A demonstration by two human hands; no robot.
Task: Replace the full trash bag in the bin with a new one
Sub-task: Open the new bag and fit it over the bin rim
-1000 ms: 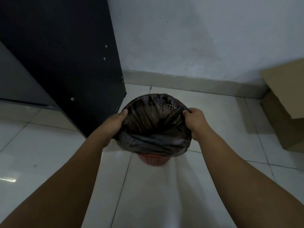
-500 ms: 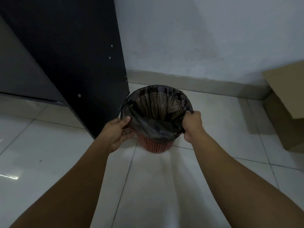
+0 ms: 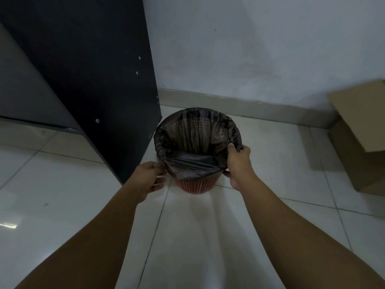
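Nearest: two bare forearms, entering from the bottom edge and reaching forward over a glossy white tiled floor (image 3: 62,195).

Left hand (image 3: 149,178): low at the near-left side of the bin, thumb and curled fingertips meeting the hem of the bag. Grip narrow; pinching the film or only touching it, not discernible.

Right hand (image 3: 239,161): at the near-right side of the rim. Grip closed on the bag, digits curled over the rim edge above and under the overhang below.

Thin black plastic trash bag (image 3: 198,142): lines the bin, mouth open, folded out over the rim, overhang draping lowest on the near side. Mesh pattern showing through the film on the far inner wall.

Round red perforated plastic bin (image 3: 198,185): upright on the floor, only its lower band visible beneath the bag.

Tall black board cabinet (image 3: 93,69): left, its corner just beside the bin.

Brown cardboard box (image 3: 358,147): right, well apart from the bin, flap raised.

Farthest: grey skirting (image 3: 250,113) and pale wall (image 3: 260,49).
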